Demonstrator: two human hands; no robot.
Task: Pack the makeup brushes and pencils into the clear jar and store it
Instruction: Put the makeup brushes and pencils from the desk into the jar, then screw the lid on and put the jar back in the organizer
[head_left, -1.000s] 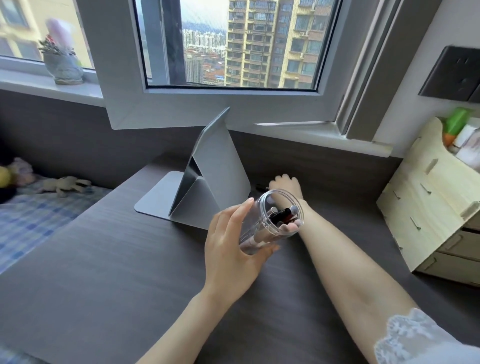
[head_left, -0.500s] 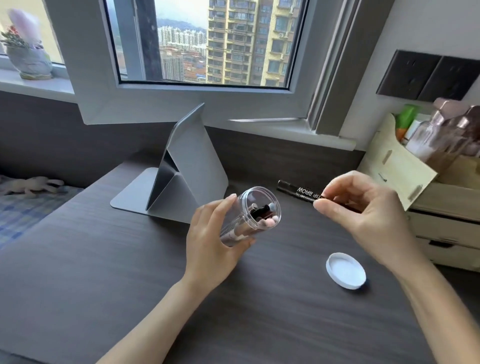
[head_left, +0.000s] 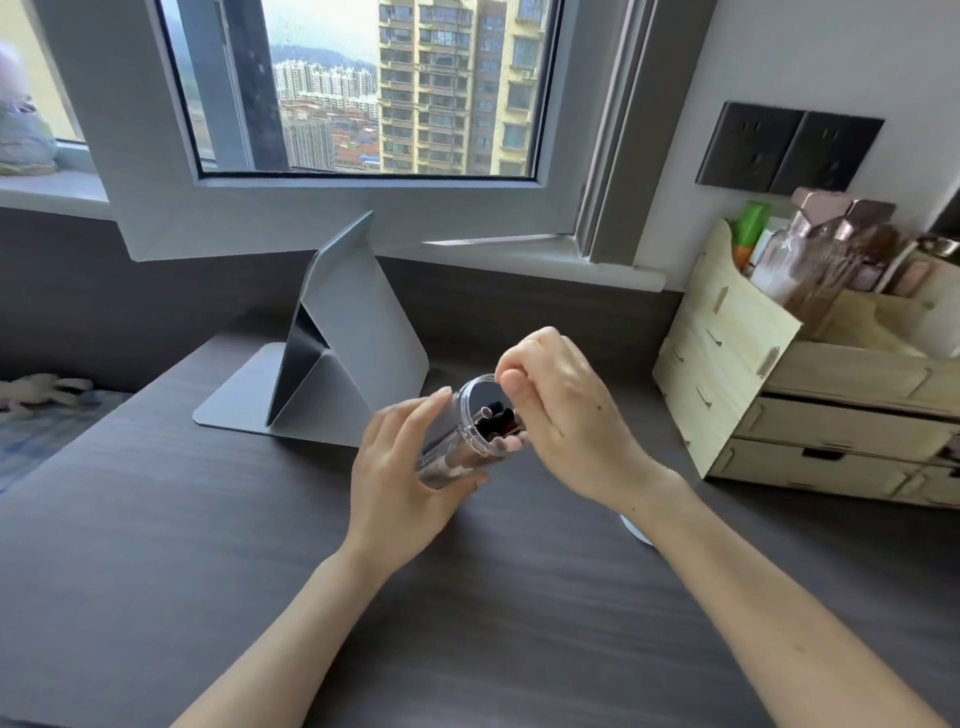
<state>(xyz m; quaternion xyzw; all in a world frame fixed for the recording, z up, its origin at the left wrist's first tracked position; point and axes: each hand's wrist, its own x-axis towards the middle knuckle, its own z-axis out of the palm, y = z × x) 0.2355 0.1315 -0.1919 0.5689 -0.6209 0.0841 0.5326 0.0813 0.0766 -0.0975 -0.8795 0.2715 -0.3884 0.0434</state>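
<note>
Left hand (head_left: 402, 467) wraps the jar (head_left: 470, 431) from the 9 o'clock side, fingers curled round its body, holding it off the desk (head_left: 156, 545) and tilted, mouth toward 2 o'clock. Jar sits mid-frame, just forward of the stand (head_left: 348, 358), which lies at 10 o'clock from it. Inside: dark ends of brushes (head_left: 496, 418) and pencils bunched near the mouth; count unclear, walls glare, lower body masked by the left palm. Right hand (head_left: 563, 415) is at the jar's rim from 3 o'clock, thumb and forefinger pinched narrow at the rim's upper edge; cannot tell whether they grip anything, since the fingertips cover that spot and the far rim. Lid (head_left: 635, 531) at 5 o'clock from the jar, on the desk, nearly all hidden behind the right wrist; only a pale arc shows. Organizer (head_left: 727, 374) at 3 o'clock, wooden, drawers cut off by the frame edge; bottles (head_left: 810, 249) on top blurred, labels unreadable. Window (head_left: 363, 88) at 12 o'clock. Soft toy (head_left: 36, 392) at 9 o'clock, blurred, partly cropped.
</note>
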